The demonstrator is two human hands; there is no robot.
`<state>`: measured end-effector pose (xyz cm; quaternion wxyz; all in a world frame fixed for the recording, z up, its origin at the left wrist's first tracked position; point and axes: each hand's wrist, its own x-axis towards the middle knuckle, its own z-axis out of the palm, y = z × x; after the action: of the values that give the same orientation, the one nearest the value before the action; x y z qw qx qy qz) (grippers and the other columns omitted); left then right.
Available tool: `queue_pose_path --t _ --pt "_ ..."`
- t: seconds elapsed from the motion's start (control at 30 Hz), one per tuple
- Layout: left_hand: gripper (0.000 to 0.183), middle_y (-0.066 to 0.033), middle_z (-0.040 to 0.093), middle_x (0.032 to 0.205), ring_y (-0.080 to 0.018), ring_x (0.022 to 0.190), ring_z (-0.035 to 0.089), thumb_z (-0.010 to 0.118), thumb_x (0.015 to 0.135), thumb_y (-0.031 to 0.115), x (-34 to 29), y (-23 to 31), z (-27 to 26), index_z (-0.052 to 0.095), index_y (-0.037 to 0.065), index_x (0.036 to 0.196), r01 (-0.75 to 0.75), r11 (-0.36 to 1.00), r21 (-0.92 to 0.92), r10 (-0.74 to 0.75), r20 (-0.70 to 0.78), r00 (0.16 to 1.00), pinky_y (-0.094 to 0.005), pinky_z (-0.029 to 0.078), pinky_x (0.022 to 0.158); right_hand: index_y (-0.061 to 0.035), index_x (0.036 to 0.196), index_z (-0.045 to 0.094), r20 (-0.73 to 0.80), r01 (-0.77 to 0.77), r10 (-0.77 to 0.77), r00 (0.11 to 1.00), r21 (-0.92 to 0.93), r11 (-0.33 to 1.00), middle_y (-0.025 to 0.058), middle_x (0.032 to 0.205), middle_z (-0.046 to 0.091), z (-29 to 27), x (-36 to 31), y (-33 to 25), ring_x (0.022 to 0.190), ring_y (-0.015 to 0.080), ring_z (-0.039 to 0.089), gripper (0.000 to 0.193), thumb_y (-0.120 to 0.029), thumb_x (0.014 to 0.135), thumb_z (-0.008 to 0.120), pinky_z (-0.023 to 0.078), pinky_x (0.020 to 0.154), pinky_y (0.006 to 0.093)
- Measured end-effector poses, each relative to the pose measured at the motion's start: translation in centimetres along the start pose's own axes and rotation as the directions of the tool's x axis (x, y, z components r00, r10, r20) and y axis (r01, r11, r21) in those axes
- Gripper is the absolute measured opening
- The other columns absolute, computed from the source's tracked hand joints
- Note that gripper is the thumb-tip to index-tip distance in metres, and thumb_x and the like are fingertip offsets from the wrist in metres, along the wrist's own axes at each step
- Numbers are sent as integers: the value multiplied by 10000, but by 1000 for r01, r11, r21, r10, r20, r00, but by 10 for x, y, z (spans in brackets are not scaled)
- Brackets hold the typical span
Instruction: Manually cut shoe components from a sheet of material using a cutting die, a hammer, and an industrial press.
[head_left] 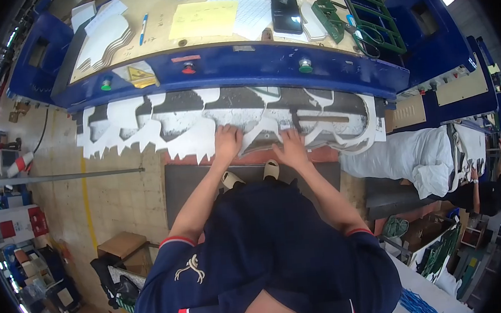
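Note:
White cut sheet material (pixel 187 141) with jagged edges lies along the dark bed (pixel 240 95) of a blue machine in front of me. My left hand (pixel 228 142) lies on the right end of that sheet, fingers stretched forward. A little to the right, my right hand (pixel 291 146) rests at the front edge of the bed with its fingers apart, beside a thin curved white strip (pixel 263 126). Neither hand shows anything gripped. Farther right, a white curved offcut (pixel 369 126) bends around the bed's end.
On the blue machine's top (pixel 150 5) lie white cut pieces (pixel 106 41), a yellow paper (pixel 203 20), a black phone (pixel 286 13) and green cutting dies (pixel 329 21). Its front beam carries a red button (pixel 189 68) and green buttons (pixel 305 65). A grey rail (pixel 58 177) juts in from the left.

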<state>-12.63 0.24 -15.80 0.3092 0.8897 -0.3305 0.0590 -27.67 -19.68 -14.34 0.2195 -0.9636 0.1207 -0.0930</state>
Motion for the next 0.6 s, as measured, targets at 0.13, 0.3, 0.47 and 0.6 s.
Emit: queue_pose_path --t 0.13,0.3,0.47,0.6 --pt "209 -182 656 841 -391 854 597 601 855 206 5 -6 -16 682 22 798 79 997 2 -78 172 982 -486 485 762 -65 1176 623 45 -227 229 973 402 887 144 1179 573 -24 -2 36 1154 326 516 364 -201 842 663 383 966 453" --pt "201 -181 665 860 -375 862 632 609 868 217 53 -10 -27 696 39 903 367 919 -144 -297 361 884 -460 509 785 -119 1192 600 36 -199 202 979 -72 977 73 1235 528 -60 -5 82 1203 297 464 410 -174 796 692 335 991 521" --pt "226 -144 626 1071 -340 1033 562 636 830 147 148 -9 -30 659 32 1024 -169 969 -183 207 213 955 -444 451 903 -91 1036 647 168 -113 180 969 -346 931 104 1159 535 -46 -4 86 1125 332 471 309 -266 791 719 324 996 512" --pt "311 -107 592 1174 -318 1130 538 652 800 146 157 -19 -13 650 53 1096 -374 902 -216 431 422 797 -423 431 972 -94 1060 607 206 29 33 978 -288 957 95 1056 589 -60 -14 82 1119 316 477 343 -225 766 726 328 996 503"
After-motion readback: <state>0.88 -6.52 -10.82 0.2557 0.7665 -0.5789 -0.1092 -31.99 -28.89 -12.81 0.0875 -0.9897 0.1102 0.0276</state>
